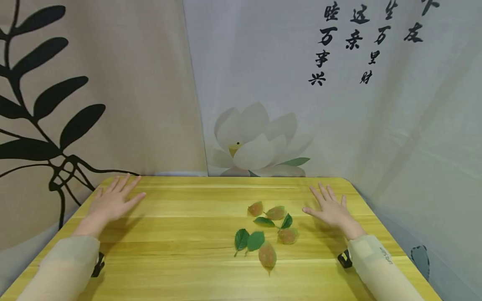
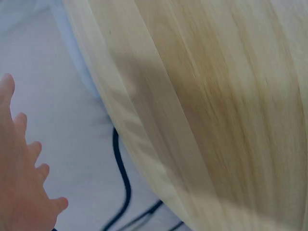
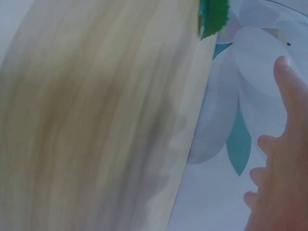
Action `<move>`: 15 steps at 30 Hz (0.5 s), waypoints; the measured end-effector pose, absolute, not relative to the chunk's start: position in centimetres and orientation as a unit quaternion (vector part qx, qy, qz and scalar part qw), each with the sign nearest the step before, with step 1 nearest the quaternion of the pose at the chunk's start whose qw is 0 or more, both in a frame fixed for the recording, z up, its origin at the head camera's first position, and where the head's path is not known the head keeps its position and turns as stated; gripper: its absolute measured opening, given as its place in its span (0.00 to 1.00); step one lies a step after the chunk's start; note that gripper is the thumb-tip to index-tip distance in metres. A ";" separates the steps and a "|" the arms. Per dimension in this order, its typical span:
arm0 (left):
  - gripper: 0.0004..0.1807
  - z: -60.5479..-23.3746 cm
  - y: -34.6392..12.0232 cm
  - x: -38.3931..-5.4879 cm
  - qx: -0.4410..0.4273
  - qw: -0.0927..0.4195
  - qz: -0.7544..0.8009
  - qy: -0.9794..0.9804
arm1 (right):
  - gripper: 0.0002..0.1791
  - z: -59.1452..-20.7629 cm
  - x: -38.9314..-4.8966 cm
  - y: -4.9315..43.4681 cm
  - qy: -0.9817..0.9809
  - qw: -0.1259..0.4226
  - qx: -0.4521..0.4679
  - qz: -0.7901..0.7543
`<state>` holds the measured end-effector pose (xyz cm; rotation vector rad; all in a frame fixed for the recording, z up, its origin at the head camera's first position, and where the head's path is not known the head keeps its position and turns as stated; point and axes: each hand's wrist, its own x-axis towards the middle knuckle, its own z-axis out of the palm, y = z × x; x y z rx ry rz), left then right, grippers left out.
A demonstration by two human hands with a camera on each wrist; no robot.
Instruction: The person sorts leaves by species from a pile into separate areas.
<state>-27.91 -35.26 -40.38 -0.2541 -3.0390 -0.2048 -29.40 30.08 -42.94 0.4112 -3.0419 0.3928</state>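
Observation:
Spread fingers mark my left hand, held above the far left part of the wooden table with nothing in it. Over the right side, my right hand is also spread and holds nothing. Between them, nearer the right hand, lie several leaves. Orange-brown ones include a leaf at the back, one close to the right hand and a larger one at the front. Green leaves lie at the left of the group. Part of a green leaf shows in the right wrist view.
Behind the table's far edge hangs a pale curtain printed with a lotus, dark branches and writing. Black cords show beyond the table edge in the left wrist view. Each sleeve has a dark band at the wrist.

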 end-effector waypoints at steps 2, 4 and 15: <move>0.43 -40.6 -34.4 -27.8 -0.095 0.039 -0.062 -0.993 | 0.50 -42.8 -29.0 29.8 -0.979 0.019 0.140 0.146; 0.42 -40.8 -32.9 -27.7 -0.118 0.036 -0.059 -0.991 | 0.48 -42.5 -28.5 29.2 -0.974 0.009 0.152 0.169; 0.35 -42.2 -21.8 -26.7 -0.268 0.040 -0.083 -0.959 | 0.46 -42.2 -26.2 24.8 -0.940 -0.041 0.242 0.238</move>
